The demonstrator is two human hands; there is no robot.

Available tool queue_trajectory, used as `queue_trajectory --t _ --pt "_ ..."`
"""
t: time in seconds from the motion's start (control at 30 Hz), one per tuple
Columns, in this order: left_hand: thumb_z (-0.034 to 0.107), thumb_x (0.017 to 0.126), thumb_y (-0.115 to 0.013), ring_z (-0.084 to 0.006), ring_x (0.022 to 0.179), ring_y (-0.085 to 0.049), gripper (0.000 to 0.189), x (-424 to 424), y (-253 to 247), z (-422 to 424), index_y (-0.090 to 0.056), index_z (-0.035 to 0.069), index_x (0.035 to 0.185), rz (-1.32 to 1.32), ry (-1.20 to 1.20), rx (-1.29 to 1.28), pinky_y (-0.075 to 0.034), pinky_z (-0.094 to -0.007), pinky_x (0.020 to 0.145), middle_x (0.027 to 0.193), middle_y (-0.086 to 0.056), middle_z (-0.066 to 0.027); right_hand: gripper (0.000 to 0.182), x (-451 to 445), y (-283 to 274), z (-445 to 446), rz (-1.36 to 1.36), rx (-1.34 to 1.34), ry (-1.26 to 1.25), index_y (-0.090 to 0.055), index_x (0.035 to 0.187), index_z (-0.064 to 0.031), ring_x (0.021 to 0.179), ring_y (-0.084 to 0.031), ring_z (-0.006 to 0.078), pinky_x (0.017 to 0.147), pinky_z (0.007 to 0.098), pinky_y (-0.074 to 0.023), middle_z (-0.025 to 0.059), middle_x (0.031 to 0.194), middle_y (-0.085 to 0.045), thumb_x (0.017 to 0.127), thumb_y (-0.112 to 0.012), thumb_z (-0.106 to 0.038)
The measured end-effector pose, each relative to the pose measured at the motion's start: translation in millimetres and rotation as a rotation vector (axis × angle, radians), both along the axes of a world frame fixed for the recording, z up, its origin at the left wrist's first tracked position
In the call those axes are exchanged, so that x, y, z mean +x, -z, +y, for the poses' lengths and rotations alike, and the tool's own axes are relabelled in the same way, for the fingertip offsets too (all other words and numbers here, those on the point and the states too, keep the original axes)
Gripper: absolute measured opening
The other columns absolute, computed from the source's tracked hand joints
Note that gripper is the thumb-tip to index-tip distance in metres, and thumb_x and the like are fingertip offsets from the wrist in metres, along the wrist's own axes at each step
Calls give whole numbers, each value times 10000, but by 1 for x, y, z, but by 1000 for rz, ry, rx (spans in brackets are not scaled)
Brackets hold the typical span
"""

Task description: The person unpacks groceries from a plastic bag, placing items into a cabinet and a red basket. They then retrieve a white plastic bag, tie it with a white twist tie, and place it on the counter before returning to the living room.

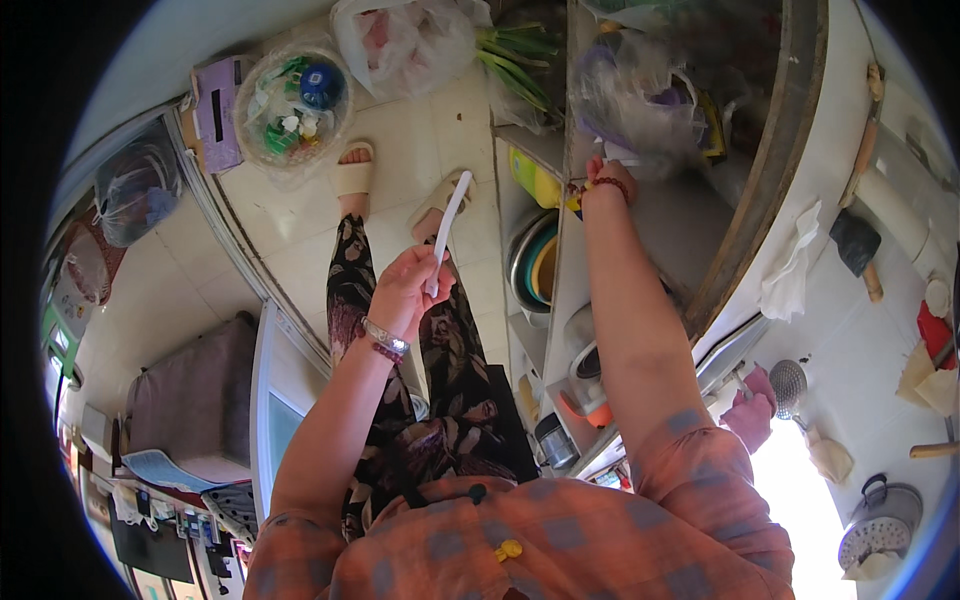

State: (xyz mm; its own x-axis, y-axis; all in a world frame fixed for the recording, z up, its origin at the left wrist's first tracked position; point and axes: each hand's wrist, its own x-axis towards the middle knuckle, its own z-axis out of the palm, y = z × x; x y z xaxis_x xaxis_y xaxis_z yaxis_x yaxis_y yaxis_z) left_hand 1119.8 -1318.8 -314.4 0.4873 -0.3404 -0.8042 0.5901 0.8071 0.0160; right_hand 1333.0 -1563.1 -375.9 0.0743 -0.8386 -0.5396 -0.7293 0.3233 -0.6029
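Observation:
My left hand (412, 289) is closed around the lower end of a slim white strip (451, 217), which points away from me above the floor. What the strip is made of cannot be told. My right hand (611, 180) reaches out to the shelf unit, at the edge of its grey top (682, 225). Its fingers are bent beside a small white item (621, 152), partly hidden, and whether they grip it is unclear. Just beyond lie crumpled clear plastic bags (637, 90) with purple and yellow things inside. A yellow-green package (534, 178) sits on the shelf below.
Stacked basins (538, 262) and pots fill the lower shelves. A lined waste basket (294, 112) stands on the tiled floor near my feet, beside a purple box (217, 112). Green leafy stalks (517, 64) and a white plastic bag (409, 45) lie ahead. Utensils hang at the right.

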Motion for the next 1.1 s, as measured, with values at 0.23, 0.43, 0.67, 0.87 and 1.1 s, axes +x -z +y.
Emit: queue_trajectory --t 0.23,0.43,0.67,0.87,1.1 --pt "179 882 -519 -97 645 -541 124 6 0 -4 -539 69 937 -3 12 12 -448 -243 620 720 -583 -18 92 20 13 -20 80 7 -79 -483 883 29 481 -496 161 406 254 -413 123 694 -545 854 -464 -57" --pt "175 883 -516 -96 637 -536 121 0 6 -7 -538 68 937 29 26 12 -443 -245 608 718 -583 -20 120 19 46 -53 -7 -89 48 -489 897 36 467 -490 176 394 261 -416 130 670 -539 853 -480 -75" --pt "151 877 -522 -111 642 -562 128 4 12 -16 -536 50 954 42 52 25 -470 -268 633 767 -613 -61 239 -3 47 -40 64 -41 -613 -490 968 64 576 -557 230 450 377 -474 167 834 -546 831 -507 -132" --pt "146 872 -527 -120 650 -575 145 14 12 -22 -532 34 965 -6 55 -6 -486 -272 633 771 -619 -74 325 -10 55 -40 253 -525 -1086 -548 991 67 622 -622 250 481 348 -512 181 865 -596 789 -563 -187" --pt "99 858 -498 -119 628 -561 203 31 22 -22 -526 2 1034 -10 157 99 -472 -245 606 767 -616 -90 209 -5 0 5 440 -213 -942 -568 926 53 779 -619 333 674 405 -486 212 906 -615 796 -510 -101"
